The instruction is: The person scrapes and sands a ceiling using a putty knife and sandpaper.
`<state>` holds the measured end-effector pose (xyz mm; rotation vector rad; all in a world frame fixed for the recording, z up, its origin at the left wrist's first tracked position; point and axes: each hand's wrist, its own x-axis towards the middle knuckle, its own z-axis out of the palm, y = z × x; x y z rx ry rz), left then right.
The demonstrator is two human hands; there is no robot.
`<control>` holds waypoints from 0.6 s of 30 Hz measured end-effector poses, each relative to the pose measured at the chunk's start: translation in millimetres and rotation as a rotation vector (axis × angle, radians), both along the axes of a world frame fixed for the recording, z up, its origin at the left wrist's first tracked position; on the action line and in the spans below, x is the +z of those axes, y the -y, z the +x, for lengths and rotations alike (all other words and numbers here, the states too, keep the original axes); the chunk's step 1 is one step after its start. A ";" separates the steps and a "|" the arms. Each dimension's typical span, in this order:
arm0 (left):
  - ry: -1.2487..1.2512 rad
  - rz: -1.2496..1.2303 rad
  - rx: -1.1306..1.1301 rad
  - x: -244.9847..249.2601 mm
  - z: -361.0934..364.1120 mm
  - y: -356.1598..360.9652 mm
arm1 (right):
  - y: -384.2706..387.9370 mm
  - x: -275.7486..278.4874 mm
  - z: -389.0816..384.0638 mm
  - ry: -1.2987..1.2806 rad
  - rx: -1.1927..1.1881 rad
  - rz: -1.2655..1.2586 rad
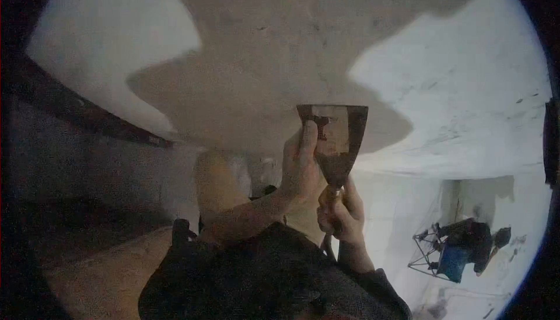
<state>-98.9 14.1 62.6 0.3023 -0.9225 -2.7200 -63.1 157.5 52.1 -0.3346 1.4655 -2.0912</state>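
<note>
- Below the scraper [337, 159], at its handle, the right hand [348, 222] grips tight.
- Left of the scraper, the straight-fingered left hand [298, 165] touches its blade.
- Above the scraper, the surface [262, 81] looks part grey, part pale (coating or shadow, unclear).

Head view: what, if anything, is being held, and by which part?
Flared metal putty knife: the right hand grips its handle near the blade; a digit of the left hand lies on the blade.

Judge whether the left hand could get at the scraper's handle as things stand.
Probably not freely: the right hand is wrapped around the handle, leaving little to grip, though the left hand is close, at the blade.
</note>
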 end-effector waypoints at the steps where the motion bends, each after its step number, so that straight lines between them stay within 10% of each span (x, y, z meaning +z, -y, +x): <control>1: -0.002 -0.029 0.010 -8.8 -2.5 2.5 | 6.2 0.0 -4.1 -0.009 -0.001 0.037; 16: -0.055 0.112 -0.069 44.2 -16.7 71.1 | 63.1 50.3 -55.4 -0.019 0.149 0.034; 18: 0.148 -0.395 -0.033 38.8 -19.4 71.2 | 65.2 60.1 -62.7 0.026 0.202 0.008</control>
